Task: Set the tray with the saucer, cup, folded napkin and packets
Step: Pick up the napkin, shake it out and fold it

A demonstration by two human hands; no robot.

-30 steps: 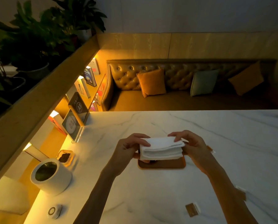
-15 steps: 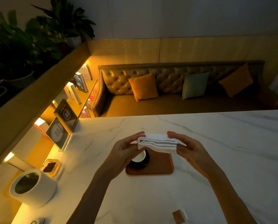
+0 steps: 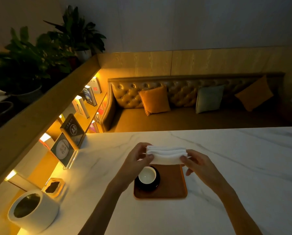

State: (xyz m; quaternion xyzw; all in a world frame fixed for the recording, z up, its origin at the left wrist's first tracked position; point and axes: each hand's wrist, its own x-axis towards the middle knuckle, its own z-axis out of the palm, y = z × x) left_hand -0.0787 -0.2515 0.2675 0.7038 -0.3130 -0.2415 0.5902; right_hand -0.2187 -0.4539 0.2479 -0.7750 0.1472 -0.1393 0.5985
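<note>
Napkin (image 3: 166, 154), white, folded, held in the air above the far edge of the tray (image 3: 172, 185). Left hand (image 3: 136, 159) pinches its left end, right hand (image 3: 195, 164) pinches its right end. Brown tray sits on the marble table (image 3: 243, 167); white cup (image 3: 147, 175) on a dark saucer (image 3: 156, 183) in the tray's left half. White pot (image 3: 33, 212) near left on the table. Sofa (image 3: 192, 106) with cushions beyond the table's far edge.

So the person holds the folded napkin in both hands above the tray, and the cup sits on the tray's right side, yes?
Not quite. The head view shows the cup on its dark saucer at the left side of the tray, not the right. The rest holds: the left hand and right hand both hold the folded napkin above the tray.
</note>
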